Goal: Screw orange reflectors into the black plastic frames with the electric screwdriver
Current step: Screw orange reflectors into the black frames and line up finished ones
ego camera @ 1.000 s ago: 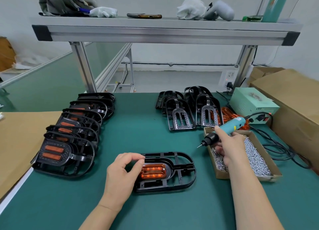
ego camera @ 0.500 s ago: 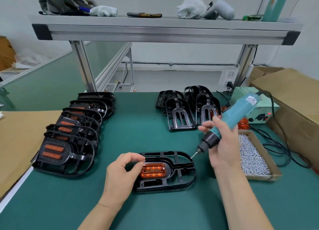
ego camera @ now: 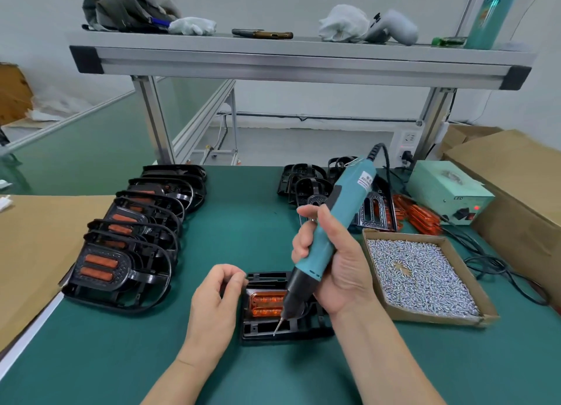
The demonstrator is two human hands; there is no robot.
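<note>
While the right hand [ego camera: 337, 271] is wrapped round the screwdriver [ego camera: 331, 231], its bit [ego camera: 277, 327] points down at the frame's [ego camera: 264, 333] near edge, just below the reflector [ego camera: 267, 303] seated in it. Left hand [ego camera: 215, 301] pinches the frame's left edge, fingers curled. Frame lies flat on the mat [ego camera: 121, 359], front centre. Recommended: bring the screwdriver nearer upright, seat the bit squarely, press straight down, and hold the frame firm against torque. Whether the bit carries 1 screw cannot be told.

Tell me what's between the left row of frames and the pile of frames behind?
Only bare green mat separates the frame row from the frame pile, in the head view.
</note>
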